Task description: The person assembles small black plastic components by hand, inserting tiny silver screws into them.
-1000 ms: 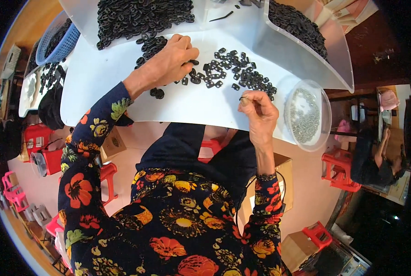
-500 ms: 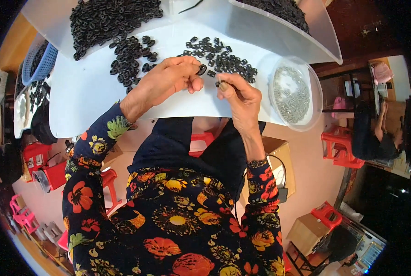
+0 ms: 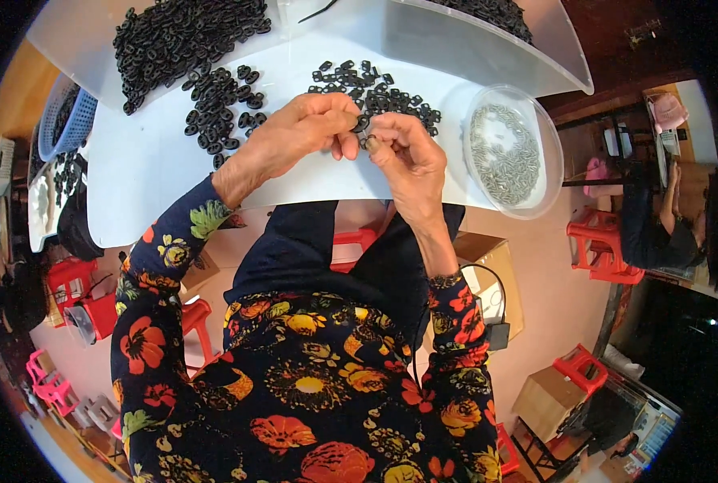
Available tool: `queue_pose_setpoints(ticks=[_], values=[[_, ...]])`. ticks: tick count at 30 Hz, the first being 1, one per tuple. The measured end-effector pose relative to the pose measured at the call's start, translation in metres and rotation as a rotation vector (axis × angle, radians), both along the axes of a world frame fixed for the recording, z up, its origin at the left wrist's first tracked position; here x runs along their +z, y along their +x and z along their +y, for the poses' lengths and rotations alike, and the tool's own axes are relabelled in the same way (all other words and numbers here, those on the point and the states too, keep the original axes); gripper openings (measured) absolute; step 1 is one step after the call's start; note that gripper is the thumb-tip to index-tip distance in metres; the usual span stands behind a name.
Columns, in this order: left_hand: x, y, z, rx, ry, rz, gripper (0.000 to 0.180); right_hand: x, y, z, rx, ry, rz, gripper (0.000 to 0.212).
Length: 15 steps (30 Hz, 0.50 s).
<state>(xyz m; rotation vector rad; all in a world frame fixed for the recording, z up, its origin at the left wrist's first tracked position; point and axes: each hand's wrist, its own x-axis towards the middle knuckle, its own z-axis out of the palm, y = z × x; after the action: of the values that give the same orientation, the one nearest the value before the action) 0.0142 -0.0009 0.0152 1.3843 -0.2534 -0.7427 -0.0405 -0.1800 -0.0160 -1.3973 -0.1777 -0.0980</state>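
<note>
Above the white tabletop (image 3: 294, 187) my two hands meet. My left hand (image 3: 306, 133) pinches a small black oval plastic piece (image 3: 362, 123) at its fingertips. My right hand (image 3: 413, 161) is closed, thumb against forefinger, on a small dark part that its fingers mostly hide; a thin pin showed there in the earlier frame. The two held parts are close together, and I cannot tell whether they touch. Left of my hands lies a loose pile of black oval pieces (image 3: 211, 117). Just beyond them spreads a pile of small black blocky pieces (image 3: 399, 101).
A round clear tub (image 3: 555, 165) of small silvery pins (image 3: 507, 189) stands at the table's right. Translucent bins of black parts (image 3: 186, 36) line the far side. A blue basket (image 3: 76, 129) is at far left. Red stools (image 3: 596, 241) and other people are around.
My right hand has moved left and slightly up, bringing its part to the oval piece in my left hand. The view has shifted slightly.
</note>
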Motion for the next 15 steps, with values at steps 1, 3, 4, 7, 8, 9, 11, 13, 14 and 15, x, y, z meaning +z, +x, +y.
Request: queue_pose_setpoints(ticks=[1, 3, 4, 7, 8, 9, 11, 13, 14, 15], values=[[0.003, 0.001, -0.001, -0.009, 0.059, -0.028, 0.019, 0.0, 0.0, 0.0, -0.01, -0.003, -0.002, 0.027], [0.01, 0.002, -0.002, -0.031, 0.115, -0.102, 0.018, 0.004, -0.002, 0.0, -0.024, -0.033, 0.014, 0.028], [0.013, 0.002, -0.002, -0.053, 0.172, -0.175, 0.018, 0.005, -0.002, 0.0, -0.038, -0.063, 0.029, 0.029], [0.013, 0.008, -0.001, -0.124, 0.235, -0.33, 0.017, 0.006, -0.002, 0.0, -0.04, -0.069, 0.023, 0.03], [0.015, 0.009, -0.001, -0.124, 0.235, -0.329, 0.017, 0.004, -0.002, 0.0, -0.039, -0.069, 0.024, 0.03], [0.018, 0.011, -0.002, -0.157, 0.277, -0.43, 0.016, 0.002, -0.001, -0.001, -0.046, -0.081, 0.004, 0.03], [0.023, 0.014, -0.003, -0.192, 0.317, -0.53, 0.016, 0.0, -0.001, -0.002, -0.055, -0.093, -0.014, 0.03], [0.027, 0.016, -0.004, -0.232, 0.347, -0.58, 0.016, 0.002, -0.001, 0.0, -0.061, -0.071, -0.015, 0.029], [0.028, 0.016, -0.004, -0.232, 0.348, -0.578, 0.016, 0.002, -0.001, 0.0, -0.061, -0.07, -0.014, 0.029], [0.028, 0.018, -0.004, -0.255, 0.348, -0.573, 0.017, 0.003, -0.001, 0.0, -0.065, -0.069, -0.014, 0.028]])
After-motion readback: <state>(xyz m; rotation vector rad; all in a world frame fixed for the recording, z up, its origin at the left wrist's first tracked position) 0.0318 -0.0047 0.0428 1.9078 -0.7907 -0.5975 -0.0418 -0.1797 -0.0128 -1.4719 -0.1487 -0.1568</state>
